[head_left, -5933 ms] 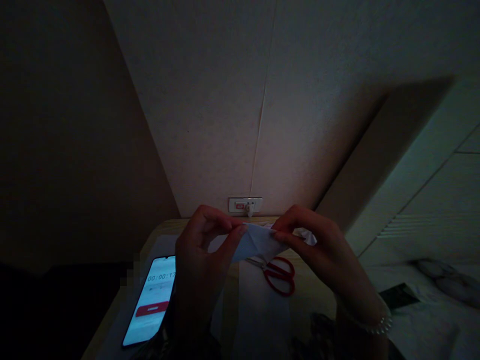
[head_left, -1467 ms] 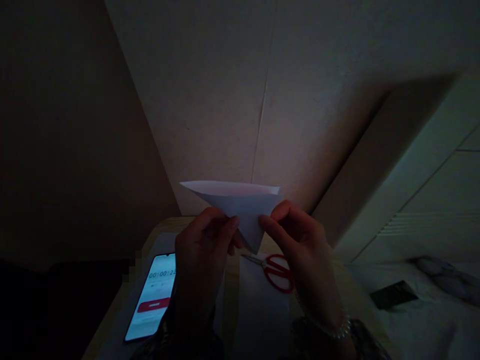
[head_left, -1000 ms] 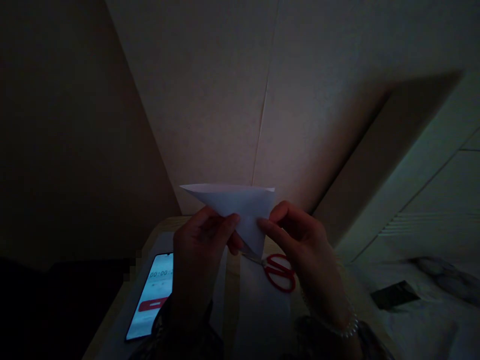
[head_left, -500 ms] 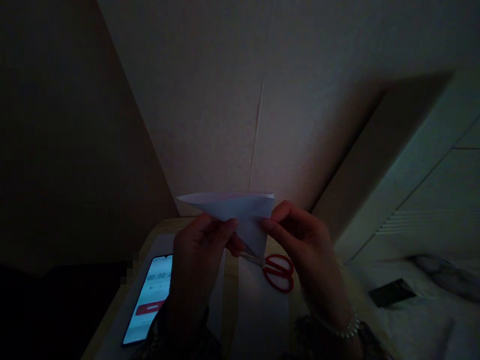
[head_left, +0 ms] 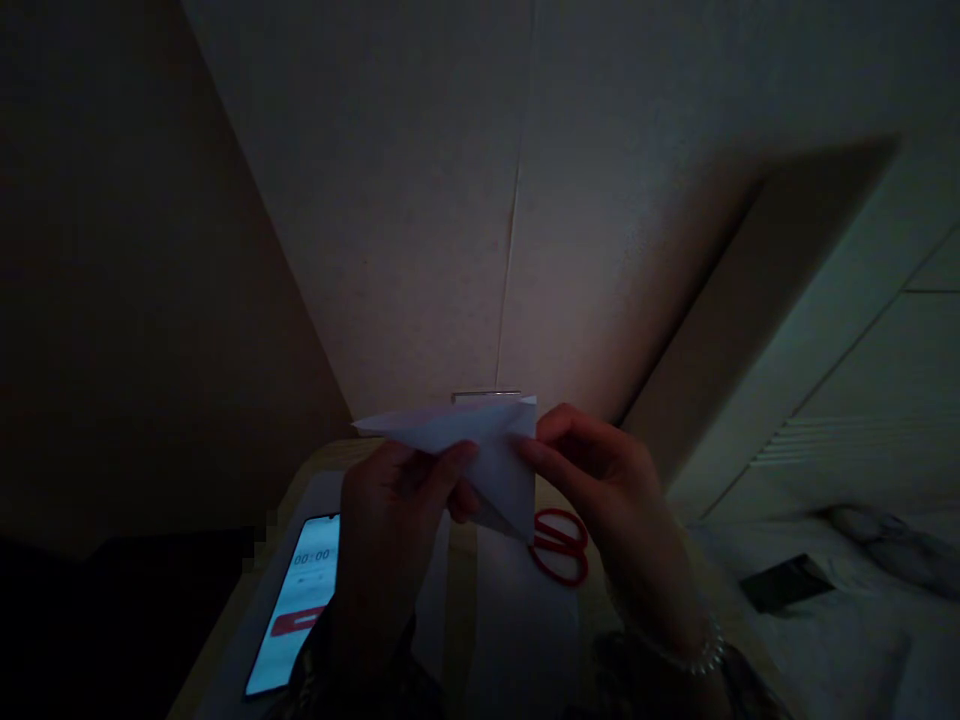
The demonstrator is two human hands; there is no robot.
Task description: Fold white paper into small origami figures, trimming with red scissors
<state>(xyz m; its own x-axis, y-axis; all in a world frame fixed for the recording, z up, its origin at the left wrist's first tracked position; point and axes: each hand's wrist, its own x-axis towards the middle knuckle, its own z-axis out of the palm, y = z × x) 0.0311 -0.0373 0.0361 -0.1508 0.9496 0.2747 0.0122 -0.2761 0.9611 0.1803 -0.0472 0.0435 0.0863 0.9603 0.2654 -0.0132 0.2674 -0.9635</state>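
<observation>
A folded sheet of white paper [head_left: 499, 470] is held up above the table, a point at its left end and another at its lower right. My left hand [head_left: 401, 530] pinches it from the lower left, thumb on the near face and fingers mostly behind. At the right edge, the thumb and forefinger of my right hand [head_left: 600, 490] close on the paper. Behind and below its lower tip lie scissors with red handles [head_left: 561, 548]; the paper hides their blades.
A lit phone [head_left: 296, 610] showing a timer lies on the wooden table [head_left: 330, 458] at the left, partly behind my left wrist. White paper [head_left: 525, 640] lies under the scissors. A wall [head_left: 420, 250] rises behind the table. A dark flat object [head_left: 786, 583] rests on pale fabric at the right.
The paper has tilted and shifted slightly down and left, its lower tip now covering the scissor blades. A thin bar shows behind its top edge. Both hands keep their pinch.
</observation>
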